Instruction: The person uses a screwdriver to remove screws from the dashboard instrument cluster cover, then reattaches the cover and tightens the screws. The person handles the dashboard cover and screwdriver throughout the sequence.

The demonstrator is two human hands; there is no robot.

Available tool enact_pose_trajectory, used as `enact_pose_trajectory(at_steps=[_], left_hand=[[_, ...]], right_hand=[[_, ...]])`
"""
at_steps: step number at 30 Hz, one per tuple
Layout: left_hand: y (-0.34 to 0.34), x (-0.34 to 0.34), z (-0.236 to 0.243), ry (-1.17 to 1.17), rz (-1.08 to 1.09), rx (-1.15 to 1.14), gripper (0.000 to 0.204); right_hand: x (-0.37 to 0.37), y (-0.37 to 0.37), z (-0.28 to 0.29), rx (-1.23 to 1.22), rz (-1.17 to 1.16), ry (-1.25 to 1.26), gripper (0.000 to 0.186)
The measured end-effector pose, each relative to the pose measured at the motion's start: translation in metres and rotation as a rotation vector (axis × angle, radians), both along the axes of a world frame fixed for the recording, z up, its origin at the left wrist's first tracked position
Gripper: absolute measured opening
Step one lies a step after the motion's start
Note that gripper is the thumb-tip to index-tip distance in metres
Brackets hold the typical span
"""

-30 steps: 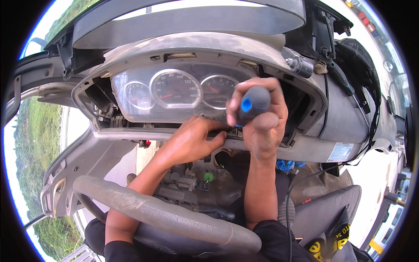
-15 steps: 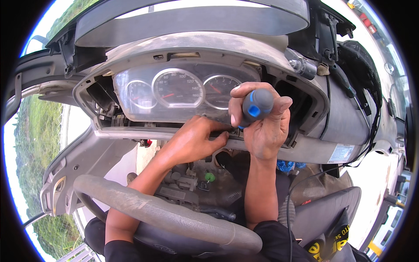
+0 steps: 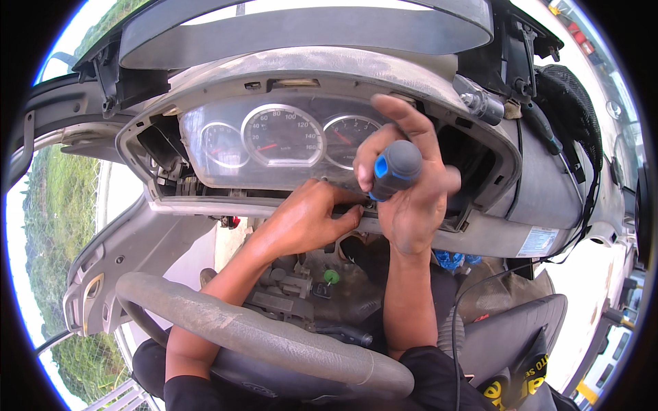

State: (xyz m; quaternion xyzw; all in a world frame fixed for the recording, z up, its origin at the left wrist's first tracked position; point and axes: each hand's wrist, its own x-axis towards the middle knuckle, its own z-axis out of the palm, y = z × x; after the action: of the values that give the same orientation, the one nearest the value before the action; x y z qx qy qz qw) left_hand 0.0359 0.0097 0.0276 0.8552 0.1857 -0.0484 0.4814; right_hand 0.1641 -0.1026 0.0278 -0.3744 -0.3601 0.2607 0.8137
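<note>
My right hand (image 3: pixel 415 216) holds a screwdriver (image 3: pixel 399 168) with a dark grey and blue handle. The handle points up at me and hides most of the shaft. The index finger and thumb stand off the handle, while other fingers curl against it. My left hand (image 3: pixel 308 218) is bent in at the lower edge of the dashboard opening, thumb and forefinger close together beside the screwdriver's lower end. What those fingertips hold, if anything, cannot be made out. Behind both hands sits the instrument cluster (image 3: pixel 226 175), its clear face over round gauges, tilted in the opening.
The steering wheel (image 3: pixel 260 332) lies between me and the dashboard, below my forearms. A detached grey trim hood (image 3: pixel 308 38) rests on top of the dash. A second screwdriver (image 3: pixel 541 127) lies to the right, near black mesh (image 3: pixel 569 96) and a cable (image 3: pixel 493 281).
My right index finger has lifted and stretched away from the handle. The screwdriver handle has shifted slightly left and turned. My left hand has stayed nearly in place.
</note>
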Motion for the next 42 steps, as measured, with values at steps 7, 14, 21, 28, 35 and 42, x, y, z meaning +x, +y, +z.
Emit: enact_pose_trajectory(at_steps=[7,14,21,28,35,42], left_hand=[[-0.001,-0.001,-0.008,-0.040,0.033,-0.021,0.031],[-0.001,0.002,0.003,0.018,0.006,-0.005,0.030],[-0.001,-0.002,-0.005,-0.054,0.021,-0.015,0.028],[-0.001,0.002,0.005,-0.020,0.008,0.013,0.027],[0.000,0.000,-0.001,-0.051,0.007,0.016,0.027],[0.000,0.001,0.008,0.044,0.007,0.013,0.028]], right_hand=[[0.003,0.002,-0.005,-0.092,-0.149,-0.038,0.100],[0.004,0.006,-0.018,0.143,-0.023,0.047,0.097],[0.003,-0.003,-0.004,-0.019,0.018,-0.049,0.095],[0.011,0.001,-0.022,0.045,-0.038,-0.118,0.091],[0.007,-0.001,-0.014,0.078,0.044,0.042,0.086],[0.014,-0.004,-0.016,-0.010,0.039,-0.059,0.081]])
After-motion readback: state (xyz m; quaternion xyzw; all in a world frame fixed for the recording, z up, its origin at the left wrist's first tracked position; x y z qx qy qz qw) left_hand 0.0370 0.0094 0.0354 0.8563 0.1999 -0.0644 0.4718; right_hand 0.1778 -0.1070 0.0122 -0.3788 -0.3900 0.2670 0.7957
